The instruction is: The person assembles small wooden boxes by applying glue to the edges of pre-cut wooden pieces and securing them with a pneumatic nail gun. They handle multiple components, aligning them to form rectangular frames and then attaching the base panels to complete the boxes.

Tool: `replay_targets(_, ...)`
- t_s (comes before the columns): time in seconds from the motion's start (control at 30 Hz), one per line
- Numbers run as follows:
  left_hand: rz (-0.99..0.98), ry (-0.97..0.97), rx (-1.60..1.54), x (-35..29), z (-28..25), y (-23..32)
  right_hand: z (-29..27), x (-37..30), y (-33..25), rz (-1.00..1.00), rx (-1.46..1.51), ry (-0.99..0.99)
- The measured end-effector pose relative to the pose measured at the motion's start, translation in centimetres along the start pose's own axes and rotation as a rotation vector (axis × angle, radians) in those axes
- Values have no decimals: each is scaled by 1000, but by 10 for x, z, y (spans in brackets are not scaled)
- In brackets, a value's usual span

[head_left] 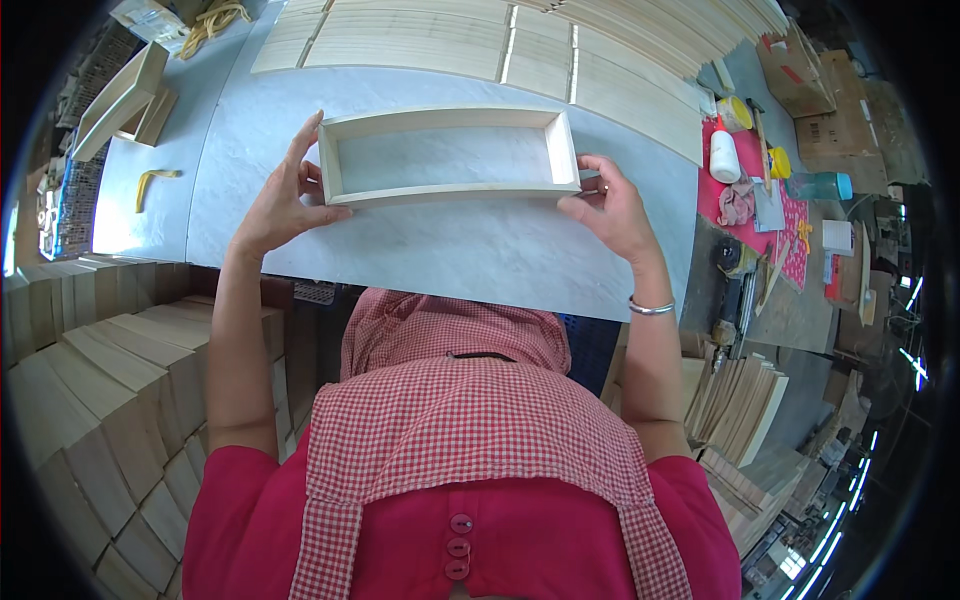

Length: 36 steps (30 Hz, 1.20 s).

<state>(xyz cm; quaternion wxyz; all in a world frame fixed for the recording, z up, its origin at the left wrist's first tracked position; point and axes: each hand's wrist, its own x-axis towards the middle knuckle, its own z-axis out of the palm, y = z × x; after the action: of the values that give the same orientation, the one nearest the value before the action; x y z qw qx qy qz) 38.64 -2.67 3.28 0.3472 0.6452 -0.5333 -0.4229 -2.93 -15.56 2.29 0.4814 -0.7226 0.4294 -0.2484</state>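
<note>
Head view, looking down on a long rectangular wooden frame (pixel 455 194) in the upper middle of the picture, lying level above a marbled grey table (pixel 450 255). Cannot tell whether resting on that surface or raised slightly off it. Spanning the short left end with the left hand (pixel 275 208), fingers spread wide, thumb at the near corner and index finger reaching to the far one. Cupping the right end with the right hand (pixel 622 208), fingers loosely bent and well apart from the thumb, not pinching a rail so far as visible. Cannot tell how firmly pressed from either side.

Judging by the pose, probably at the step of steadying or positioning the assembled frame. Likely calls next for even support from both ends, to avoid twisting or straining the corner joints.

Looking for labels, find no writing on the bare pale wood. At the upper right of the picture, note markings on a cardboard box (pixel 795 72), too small and skewed to make out. Just below and left of that, see a white bottle (pixel 723 160) with a red cap, without any legible lettering. At the upper edge, see pale wooden boards (pixel 410 38), apparently unmarked. Cannot identify any brand.
</note>
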Motion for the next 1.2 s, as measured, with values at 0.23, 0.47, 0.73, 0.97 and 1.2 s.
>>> replay_targets(0.23,-8,-26,25,2,-4,-3,-18,31,-4,-79,-146,-172)
replay_targets(0.47,-3,-63,5,7,-8,2,-26,56,-8,-108,-122,-311)
replay_targets(0.73,97,-121,57,-2,-8,-5,-31,19,15,-166,-208,-159)
replay_targets(0.97,100,-311,89,13,32,24,-54,-63,14,65,-264,-47)
replay_targets(1.2,322,-211,230,17,50,27,-69,-57,25,59,-343,-60)
